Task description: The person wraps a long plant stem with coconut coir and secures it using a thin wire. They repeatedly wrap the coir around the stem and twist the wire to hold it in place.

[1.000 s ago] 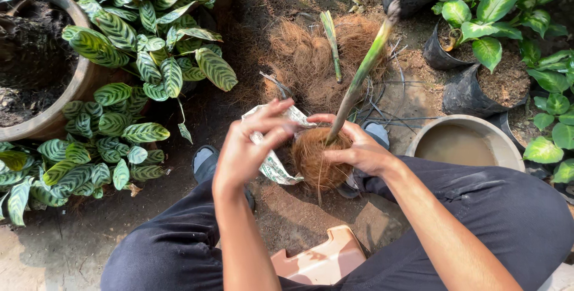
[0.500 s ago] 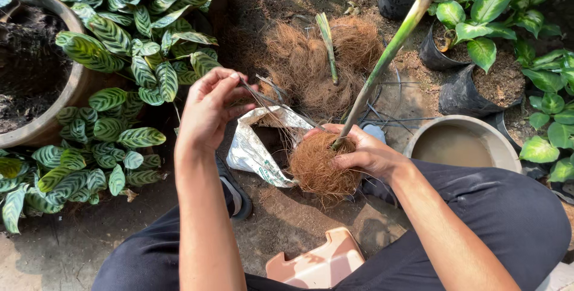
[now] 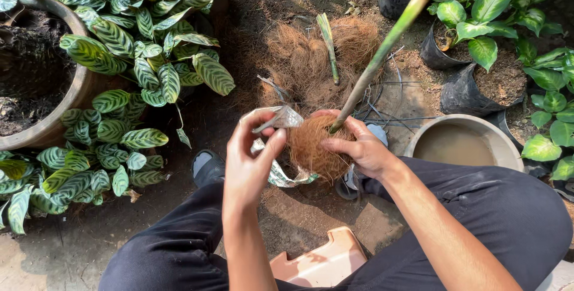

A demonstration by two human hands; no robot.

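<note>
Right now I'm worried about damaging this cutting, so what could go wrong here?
The right hand alone steadies the fibre ball around the long stem, which leans far out and might tip or bend. The left hand pinches the clear plastic wrap by an edge, so it may slip. Loose fibre could shed.

Noted on the dirt ground [image 3: 299,219]: striped-leaf plants [image 3: 137,75] beside a large clay pot [image 3: 54,129] at left, a loose coconut-fibre heap [image 3: 305,64] ahead, black nursery bags [image 3: 472,90] of green plants at right, a round basin [image 3: 466,144], and a pink plastic stool [image 3: 323,264].
</note>
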